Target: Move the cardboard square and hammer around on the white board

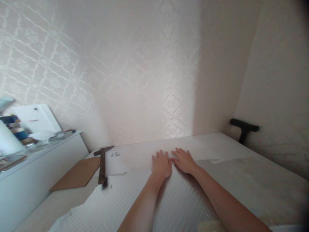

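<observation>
Figure: two hands pressed flat at the seam of a white panel. We see the left hand (161,165) and the right hand (184,161) side by side, thumbs almost touching, palms down where the smooth white panel (137,154) meets the textured white sheet (125,199) that lies under both forearms. The grip of each hand is released: the fingers are spread and laid flat, and nothing is held. We judge the step in hand to be pressing or smoothing the sheet's far edge against the panel, which reaches to the foot of the wallpapered wall (135,80). A hammer (102,166) lies near on the left, its head toward the wall and its handle partly over a piece of cardboard (77,175). A few small fasteners (115,154), too small to identify, sit just beside the hammer head. In our judgement, the next move calls for even downward pressure from one hand to keep the edge in place, which would free the other, most readily the left, to reach sideways for the fasteners and hammer.
</observation>
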Demonstrator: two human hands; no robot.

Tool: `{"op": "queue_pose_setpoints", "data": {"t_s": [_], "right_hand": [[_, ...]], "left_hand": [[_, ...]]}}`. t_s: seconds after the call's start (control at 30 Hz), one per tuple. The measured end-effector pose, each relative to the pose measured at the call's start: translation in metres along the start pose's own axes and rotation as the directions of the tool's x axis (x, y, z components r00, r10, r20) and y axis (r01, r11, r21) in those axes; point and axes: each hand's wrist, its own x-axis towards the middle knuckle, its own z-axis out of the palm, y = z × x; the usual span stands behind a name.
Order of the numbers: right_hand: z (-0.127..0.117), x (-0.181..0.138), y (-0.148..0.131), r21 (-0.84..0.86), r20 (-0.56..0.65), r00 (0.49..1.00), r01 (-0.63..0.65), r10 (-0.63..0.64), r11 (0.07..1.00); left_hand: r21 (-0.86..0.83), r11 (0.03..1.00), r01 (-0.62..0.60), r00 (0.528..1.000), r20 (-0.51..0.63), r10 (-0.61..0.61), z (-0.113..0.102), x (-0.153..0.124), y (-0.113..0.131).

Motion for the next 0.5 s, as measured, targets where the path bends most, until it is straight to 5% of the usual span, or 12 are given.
{"op": "queue_pose_setpoints", "data": {"t_s": [0.5], "right_hand": [[0.0012, 0.0006, 0.0008, -0.003, -0.005, 1.0, 0.006, -0.006, 1.0]], "left_hand": [[0.014, 1.0, 0.006, 1.0, 0.0, -0.006, -0.0018, -0.0009, 0.0008]]}}
